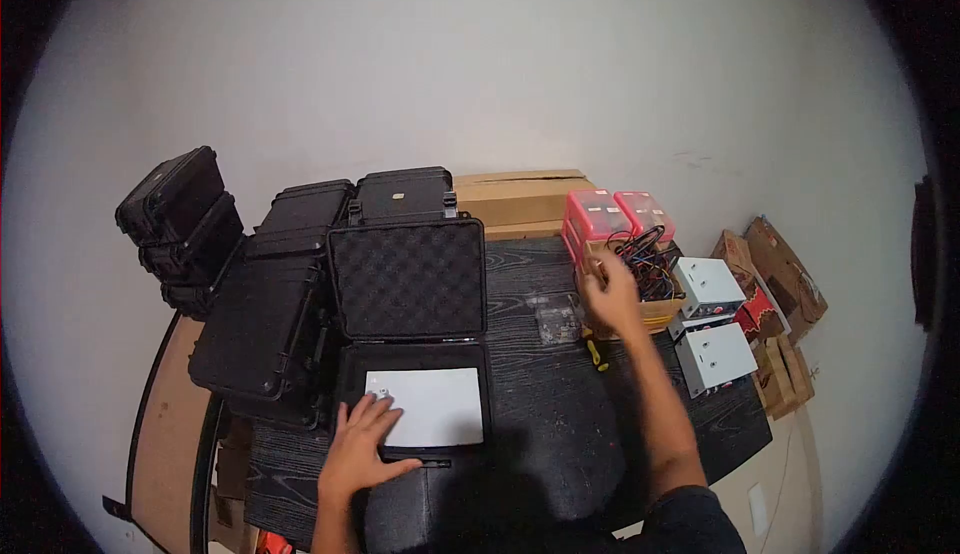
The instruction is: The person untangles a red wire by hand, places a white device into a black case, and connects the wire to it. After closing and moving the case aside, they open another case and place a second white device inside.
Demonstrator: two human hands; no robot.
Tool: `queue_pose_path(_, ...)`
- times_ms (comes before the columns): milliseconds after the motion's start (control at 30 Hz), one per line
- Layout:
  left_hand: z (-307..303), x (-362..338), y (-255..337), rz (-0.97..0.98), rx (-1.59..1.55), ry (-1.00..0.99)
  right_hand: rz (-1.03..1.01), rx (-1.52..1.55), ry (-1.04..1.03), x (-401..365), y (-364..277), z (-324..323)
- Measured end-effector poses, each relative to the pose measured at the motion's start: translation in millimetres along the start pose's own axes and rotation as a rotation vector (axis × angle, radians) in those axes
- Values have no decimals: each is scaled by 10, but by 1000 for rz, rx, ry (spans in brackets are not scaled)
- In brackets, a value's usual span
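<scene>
My left hand (362,446) lies open with its fingers spread, fingertips on the left part of a white flat box (432,409). That box sits inside an open black hard case (488,379), whose raised lid has grey-black egg-crate foam (408,279). The left thumb reaches along the case's front edge near its latch. Over on the right, my right hand (612,289) is raised at the cardboard box of cables (660,312), its fingers curled together. What they hold, if anything, cannot be made out. Dark tangled cables (645,254) stick out of that box.
Closed black cases (265,329) stand to the left, with more stacked cases (185,219) beyond. Pink-edged plastic boxes (600,216) are at the back right. White metal boxes (716,356) sit at the right edge. A yellow-handled screwdriver (597,356) and a clear plastic piece (556,320) lie mid-table.
</scene>
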State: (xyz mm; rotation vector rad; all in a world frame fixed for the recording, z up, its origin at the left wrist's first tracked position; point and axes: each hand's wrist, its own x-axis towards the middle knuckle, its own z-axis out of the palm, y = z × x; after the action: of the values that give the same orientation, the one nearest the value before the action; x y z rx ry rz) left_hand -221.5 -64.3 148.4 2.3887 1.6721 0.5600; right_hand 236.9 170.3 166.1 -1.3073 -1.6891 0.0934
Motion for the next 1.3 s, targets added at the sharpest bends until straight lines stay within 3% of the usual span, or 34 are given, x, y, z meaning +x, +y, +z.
queue_pose_path(33,40,28,69,53,-73,17,-117,-292,38,94,307,-102)
queue_pose_path(133,200,126,368,237,-95,30,-104,-605,-209,212,711,-460)
queue_pose_path(167,254,163,475,308,-43,-20,-104,-606,-210,236,778,-552)
queue_pose_path(233,394,205,639,437,-25,-63,25,-439,-419,297,922,-702)
queue_pose_path(367,492,335,731,564,-70,-63,215,-485,-558,391,916,-895)
queue_pose_path(400,504,387,715,547,-45,-69,217,-485,-558,367,981,-901)
queue_pose_path(467,521,456,680,532,-17,-75,-41,-604,-432,313,1156,-868)
queue_pose_path(500,527,483,665,526,-2,-74,-41,-604,-430,319,1092,-874)
queue_pose_path(567,569,511,635,518,12,-74,171,-563,-420,355,835,-888)
queue_pose_path(733,631,520,613,456,-68,-104,167,-556,-172,423,805,-750)
queue_pose_path(800,655,513,607,446,-91,-84,8,-915,-78,419,695,-691)
queue_pose_path(833,664,517,606,440,-110,-63,8,-916,-78,449,758,-651)
queue_pose_path(933,693,509,614,441,-83,-53,-403,-939,-262,588,1253,-321)
queue_pose_path(1033,665,502,613,449,-110,-30,-66,-916,-484,626,1080,-130)
queue_pose_path(1067,669,496,611,446,-109,-29,-69,-914,-484,619,964,-103)
queue_pose_path(1133,689,493,611,446,-73,-30,192,-818,-431,612,772,-84)
queue_pose_path(1300,726,489,602,453,-35,-25,235,-752,-453,677,1103,-58)
